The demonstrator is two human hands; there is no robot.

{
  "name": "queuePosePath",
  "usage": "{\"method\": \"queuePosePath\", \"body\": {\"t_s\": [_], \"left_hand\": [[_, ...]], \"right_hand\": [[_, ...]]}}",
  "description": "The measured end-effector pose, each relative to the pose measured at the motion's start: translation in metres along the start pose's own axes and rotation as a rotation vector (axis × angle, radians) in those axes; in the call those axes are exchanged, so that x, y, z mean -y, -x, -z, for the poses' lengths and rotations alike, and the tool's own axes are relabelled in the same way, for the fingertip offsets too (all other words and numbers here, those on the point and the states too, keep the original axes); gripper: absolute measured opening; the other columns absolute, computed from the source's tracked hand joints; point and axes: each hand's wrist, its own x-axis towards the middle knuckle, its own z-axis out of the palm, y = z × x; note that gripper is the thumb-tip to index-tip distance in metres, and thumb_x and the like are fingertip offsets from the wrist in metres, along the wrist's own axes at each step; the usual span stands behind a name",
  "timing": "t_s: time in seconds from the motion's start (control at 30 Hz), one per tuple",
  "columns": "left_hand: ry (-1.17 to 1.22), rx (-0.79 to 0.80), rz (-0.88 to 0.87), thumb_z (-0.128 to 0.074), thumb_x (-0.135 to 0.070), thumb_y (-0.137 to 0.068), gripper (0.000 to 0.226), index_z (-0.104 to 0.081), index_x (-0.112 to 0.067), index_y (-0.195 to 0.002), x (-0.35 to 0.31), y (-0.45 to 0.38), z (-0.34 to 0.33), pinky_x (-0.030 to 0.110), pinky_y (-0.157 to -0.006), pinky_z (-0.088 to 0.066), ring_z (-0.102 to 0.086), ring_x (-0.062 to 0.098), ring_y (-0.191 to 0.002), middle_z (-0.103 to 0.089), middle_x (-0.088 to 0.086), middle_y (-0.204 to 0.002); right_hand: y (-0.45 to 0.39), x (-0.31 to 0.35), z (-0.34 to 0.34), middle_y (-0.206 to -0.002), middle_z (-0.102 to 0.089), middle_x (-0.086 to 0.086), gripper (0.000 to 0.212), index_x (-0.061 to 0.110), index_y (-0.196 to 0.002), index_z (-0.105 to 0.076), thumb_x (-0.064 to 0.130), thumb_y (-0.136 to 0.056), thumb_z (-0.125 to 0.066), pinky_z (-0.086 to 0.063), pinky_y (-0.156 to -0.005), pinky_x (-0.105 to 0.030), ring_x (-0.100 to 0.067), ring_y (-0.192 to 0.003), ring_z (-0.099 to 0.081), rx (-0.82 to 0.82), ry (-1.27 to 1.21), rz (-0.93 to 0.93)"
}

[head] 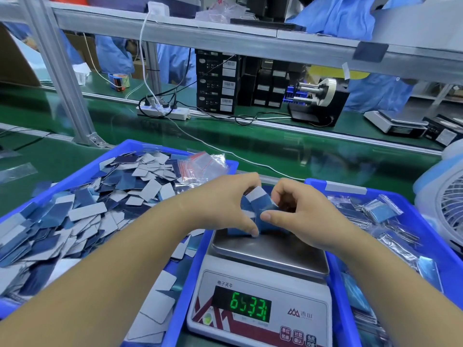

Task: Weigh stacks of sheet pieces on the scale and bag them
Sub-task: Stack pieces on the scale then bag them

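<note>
Two bare forearms reach in from the lower edge and meet over the scale; its green display is lit, the digits blurred mid-change; the steel pan sits above it. Left hand has its fingers curled round the stack of blue sheet pieces, thumb tip down at the pan's far edge; right hand pinches the same stack from the other side, thumb pressing its blue face, fingers curled over the top; the stack stands tilted between both hands at the back of the pan, and whether it touches the pan I cannot tell. More blue pieces lie on the pan under the left thumb.

Left of the scale, a blue tray holds a loose heap of pieces, blue on one face, grey-white on the other; at its far right corner lies a pile of small clear bags with red strips. Right of the scale, a second tray holds filled bags; a fan stands just beside it at the right edge.

Beyond, the green counter carries a white power strip with cables, stacked black boxes, a tape dispenser and another scale; people in blue coats stand behind the metal frame.
</note>
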Motion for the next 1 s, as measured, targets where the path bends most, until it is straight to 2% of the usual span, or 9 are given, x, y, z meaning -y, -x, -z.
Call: {"method": "queuePosePath", "body": {"t_s": [0.13,0.27,0.4,0.53,0.63,0.7,0.77,0.87,1.0], "left_hand": [[0.123,-0.124,-0.083,-0.088,-0.024,-0.071,0.046,-0.044,-0.026,-0.087,0.000,-0.006,-0.001,0.021,-0.056,-0.041,-0.048,0.007,-0.063,-0.061,-0.009,-0.078],[0.189,-0.086,-0.076,-0.081,-0.022,-0.079,0.040,-0.045,-0.027,-0.095,0.006,-0.008,-0.016,0.035,-0.072,-0.053,-0.062,0.013,-0.079,-0.065,-0.006,-0.087],[0.230,-0.044,-0.096,-0.063,-0.017,-0.081,0.038,-0.037,-0.038,-0.098,0.007,-0.003,-0.029,0.042,-0.077,-0.052,-0.057,0.016,-0.082,-0.058,-0.007,-0.090],[0.297,-0.043,-0.111,-0.052,-0.019,-0.072,0.039,-0.032,-0.037,-0.100,0.001,-0.002,-0.032,0.042,-0.082,-0.051,-0.056,0.018,-0.088,-0.054,-0.006,-0.099],[0.375,-0.076,-0.116,-0.050,-0.017,-0.071,0.041,-0.032,-0.036,-0.102,-0.005,-0.007,-0.034,0.036,-0.080,-0.050,-0.055,0.013,-0.084,-0.051,-0.017,-0.095],[0.386,-0.085,-0.113,-0.051,-0.017,-0.071,0.043,-0.033,-0.035,-0.106,-0.005,-0.009,-0.036,0.031,-0.080,-0.050,-0.056,0.010,-0.088,-0.050,-0.020,-0.097],[0.372,-0.097,-0.110,-0.050,-0.017,-0.070,0.047,-0.035,-0.031,-0.111,-0.002,-0.009,-0.038,0.027,-0.082,-0.047,-0.054,0.007,-0.095,-0.049,-0.014,-0.105],[0.399,-0.153,-0.108,-0.048,-0.016,-0.064,0.051,-0.037,-0.028,-0.112,-0.001,-0.009,-0.038,0.031,-0.089,-0.046,-0.049,0.018,-0.104,-0.045,0.001,-0.112],[0.467,-0.188,-0.108,-0.047,-0.014,-0.063,0.051,-0.034,-0.038,-0.107,-0.008,-0.010,-0.040,0.032,-0.094,-0.046,-0.047,0.017,-0.110,-0.042,0.000,-0.115]], "right_hand": [[0.001,0.006,0.007,-0.067,-0.058,0.013,0.029,0.028,-0.081,-0.050,0.033,-0.075,-0.078,-0.036,-0.053,-0.016,-0.004,-0.057,-0.042,-0.146,0.082,0.111],[0.004,0.002,0.004,-0.076,-0.059,0.012,0.032,0.027,-0.085,-0.052,0.031,-0.077,-0.082,-0.041,-0.059,-0.020,-0.008,-0.063,-0.050,-0.069,0.208,0.073],[0.002,0.003,-0.008,-0.084,-0.062,0.024,0.032,0.031,-0.091,-0.053,0.029,-0.076,-0.081,-0.042,-0.062,-0.015,-0.002,-0.071,-0.056,-0.036,0.155,0.026],[0.001,0.007,-0.011,-0.084,-0.064,0.030,0.032,0.034,-0.086,-0.053,0.020,-0.076,-0.081,-0.041,-0.065,-0.009,0.003,-0.079,-0.058,-0.069,0.132,0.039],[0.000,0.008,-0.008,-0.082,-0.062,0.031,0.039,0.038,-0.083,-0.050,0.013,-0.076,-0.080,-0.040,-0.065,-0.009,0.006,-0.078,-0.057,-0.101,0.154,0.065],[-0.001,0.008,-0.008,-0.085,-0.060,0.033,0.039,0.038,-0.086,-0.050,0.014,-0.076,-0.079,-0.040,-0.067,-0.008,0.009,-0.080,-0.056,-0.097,0.158,0.058],[0.000,0.007,-0.010,-0.092,-0.059,0.034,0.038,0.038,-0.090,-0.052,0.017,-0.075,-0.079,-0.041,-0.071,-0.007,0.009,-0.085,-0.056,-0.068,0.148,0.030],[-0.001,0.004,-0.014,-0.091,-0.060,0.032,0.038,0.041,-0.088,-0.050,0.018,-0.073,-0.076,-0.040,-0.069,-0.008,0.005,-0.084,-0.057,-0.060,0.136,0.029],[-0.003,0.004,-0.015,-0.081,-0.063,0.021,0.032,0.033,-0.089,-0.055,0.017,-0.070,-0.076,-0.042,-0.066,-0.015,-0.003,-0.077,-0.056,-0.113,0.126,0.047]]}}
